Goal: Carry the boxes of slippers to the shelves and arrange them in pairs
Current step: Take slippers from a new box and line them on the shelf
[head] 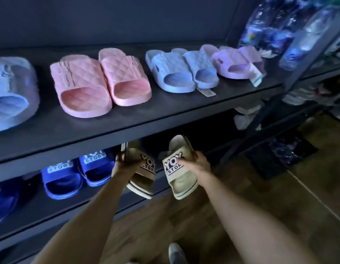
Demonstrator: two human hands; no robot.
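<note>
Beige slippers (pixel 179 168): two, one in each of my hands, both held off the floor in front of the shelving and not yet set down.

Left hand (pixel 123 165): fingers (pixel 119 157) curled round the outer edge of the left slipper (pixel 144 174), grasping it. The sole is rolled partly toward the right slipper.

Right hand (pixel 198 162): fingers wrapped round the outer side of the right slipper, thumb lying across the printed strap. Grasp appears firm.

Orientation: both long axes run away from me, roughly parallel. The strap ends are nearest me and low; the far ends are tipped up toward the underside of the upper shelf (pixel 165 111). The two slippers are close beside each other but apart.

Governing relation: the lower shelf (pixel 51 208) lies ahead of and below my fingers. The blue pair (pixel 62 180) stands on it just left of my left hand. The stretch to the right of that pair is dark, and I cannot tell what lies there.

Assessment: the pair probably goes there, pushed forward and levelled, the left slipper rolled flat first.
</note>
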